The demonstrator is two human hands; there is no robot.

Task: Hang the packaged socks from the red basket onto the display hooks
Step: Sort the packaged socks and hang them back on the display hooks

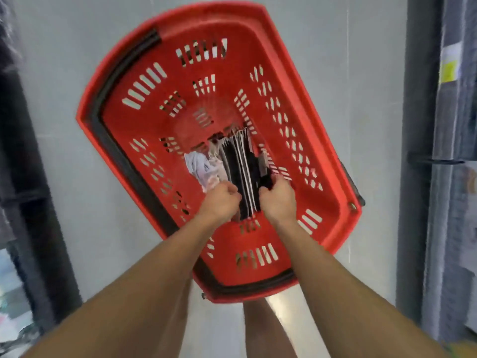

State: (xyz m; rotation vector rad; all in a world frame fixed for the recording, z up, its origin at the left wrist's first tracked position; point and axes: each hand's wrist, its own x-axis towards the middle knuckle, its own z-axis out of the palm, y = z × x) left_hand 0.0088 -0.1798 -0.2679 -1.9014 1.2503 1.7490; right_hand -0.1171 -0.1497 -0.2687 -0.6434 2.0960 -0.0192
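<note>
Much of the view is filled by a pale grey floor (335,73), which is flanked by dark shelving on the left (23,177) and by a grey display rack on the right (449,177); both are blurred, and what is hung or stacked on them cannot be made out. On the floor between them a red basket (196,27) is seen from above, turned at an angle, with slotted walls and a slotted bottom. A black handle (126,164) is folded down along its left rim.

Two bare forearms are stretched from the near edge of the view into the basket. A bare leg (263,332) is seen on the near side of the basket, between the forearms.

The packaged socks are found in the bottom of the basket, towards its near right part. The dark sock packs (245,161), black with thin white stripes, are stood on edge, pressed together in a bundle. A white sock pack (201,166) is laid just beside them on the left, touching the bundle.

The bundle is clasped at its near end from both sides. The left hand (220,200) is set against the bundle's left edge with its fingers curled round it. The right hand (278,200) is closed over the right side, where its fingertips are hidden behind the outermost dark pack.
</note>
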